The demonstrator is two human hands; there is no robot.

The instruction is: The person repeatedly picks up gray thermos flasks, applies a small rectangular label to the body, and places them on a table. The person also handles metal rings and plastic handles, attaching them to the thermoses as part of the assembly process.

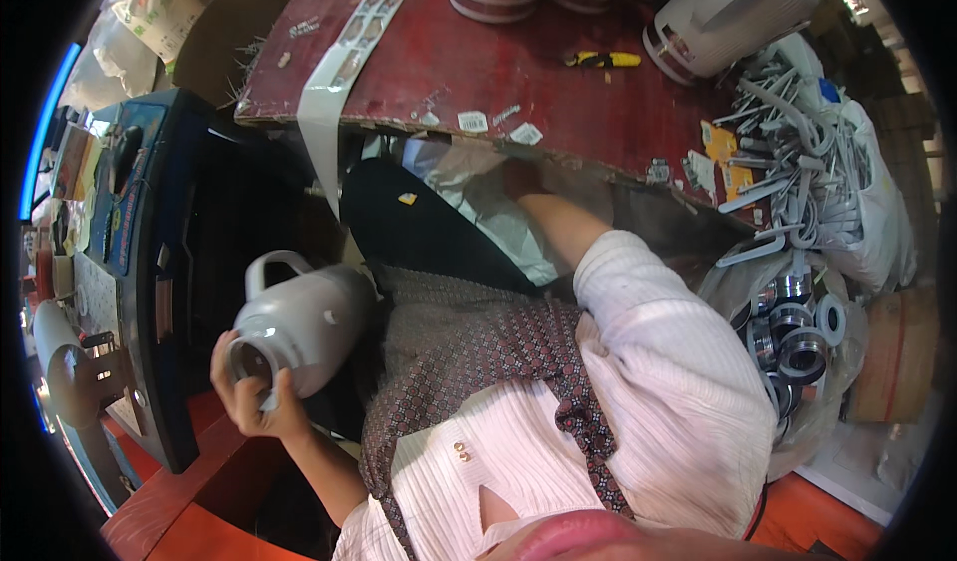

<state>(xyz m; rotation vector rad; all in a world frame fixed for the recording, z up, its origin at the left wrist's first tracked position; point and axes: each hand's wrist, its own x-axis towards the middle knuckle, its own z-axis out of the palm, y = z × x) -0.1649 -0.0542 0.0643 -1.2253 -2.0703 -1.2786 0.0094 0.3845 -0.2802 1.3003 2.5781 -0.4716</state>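
Note:
My left hand (251,393) is at the lower left, gripping a grey plastic jug body (304,324) by its open mouth. The jug lies tilted, with its loop handle pointing up. My right arm, in a white ribbed sleeve, stretches forward under the edge of the red table (518,62). My right hand (518,178) is in shadow there, next to a clear plastic bag (478,202), and its fingers cannot be made out. A patterned brown skirt covers my lap.
On the table stand more grey jugs (733,7), a yellow utility knife (603,59) and a white sticker strip (344,57). At right, a white bag of grey handles (797,152) and a bag of metal rings (793,327). A dark bin (214,222) sits at left.

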